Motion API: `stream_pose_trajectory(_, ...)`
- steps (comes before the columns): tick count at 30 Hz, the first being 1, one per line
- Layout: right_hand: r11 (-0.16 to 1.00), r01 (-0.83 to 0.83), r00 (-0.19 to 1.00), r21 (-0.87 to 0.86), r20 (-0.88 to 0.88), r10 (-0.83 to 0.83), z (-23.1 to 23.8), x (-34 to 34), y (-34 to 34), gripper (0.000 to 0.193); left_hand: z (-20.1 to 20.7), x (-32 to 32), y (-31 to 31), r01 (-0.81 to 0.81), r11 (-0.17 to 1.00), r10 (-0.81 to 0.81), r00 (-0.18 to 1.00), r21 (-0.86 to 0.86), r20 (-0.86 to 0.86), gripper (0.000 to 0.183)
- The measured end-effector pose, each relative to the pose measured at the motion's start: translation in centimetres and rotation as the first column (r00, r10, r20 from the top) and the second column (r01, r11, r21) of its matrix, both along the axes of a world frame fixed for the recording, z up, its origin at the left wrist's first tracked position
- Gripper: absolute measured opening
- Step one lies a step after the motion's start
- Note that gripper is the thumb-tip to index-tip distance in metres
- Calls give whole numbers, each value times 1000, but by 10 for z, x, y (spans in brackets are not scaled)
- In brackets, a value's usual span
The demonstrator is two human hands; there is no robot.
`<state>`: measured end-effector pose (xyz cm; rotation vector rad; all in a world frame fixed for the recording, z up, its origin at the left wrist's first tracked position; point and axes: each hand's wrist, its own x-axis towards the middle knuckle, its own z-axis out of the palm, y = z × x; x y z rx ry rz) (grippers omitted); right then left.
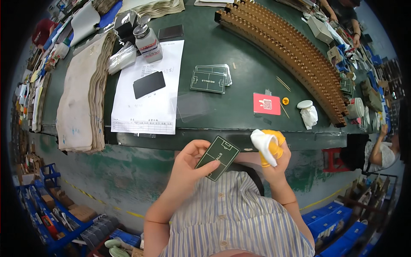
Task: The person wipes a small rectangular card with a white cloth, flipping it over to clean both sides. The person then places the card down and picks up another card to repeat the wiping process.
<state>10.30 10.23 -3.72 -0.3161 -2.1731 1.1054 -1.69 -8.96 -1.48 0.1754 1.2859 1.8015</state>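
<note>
My left hand (pixel 190 166) pinches a dark green card (pixel 218 157) printed with white sports-field lines, its thumb across the face. The card is tilted in front of the table's near edge. In my right hand (pixel 276 168) is a white cloth (pixel 266 145) bunched against something yellow (pixel 277 139), whose kind I cannot make out. The two hands are apart, and the cloth does not touch the card. On the table beyond them lies a small stack of similar green cards (pixel 208 81). A red card (pixel 266 103) with a printed square code lies to its right.
Paper sheet (pixel 145 107) with a black card (pixel 149 85) and a pump bottle (pixel 148 43) is at left, beside stacked brown sheets (pixel 83 94). Long slotted wooden racks (pixel 282 47) curve along the right. A white cloth bundle (pixel 308 115), thin sticks (pixel 283 83) and a small yellow cup (pixel 285 101) lie nearer.
</note>
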Motion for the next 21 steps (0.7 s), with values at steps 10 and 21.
stream_pose_trajectory(10,965,-15,1000,261,-9,18,-2,1,-1,23,-5,1,4,-14,1000,13,992,-6,-126,34)
stream_pose_trajectory(21,969,-33,999,-244,-37,25,-18,7,-19,25,-3,-1,17,-93,995,94,995,33,-26,37)
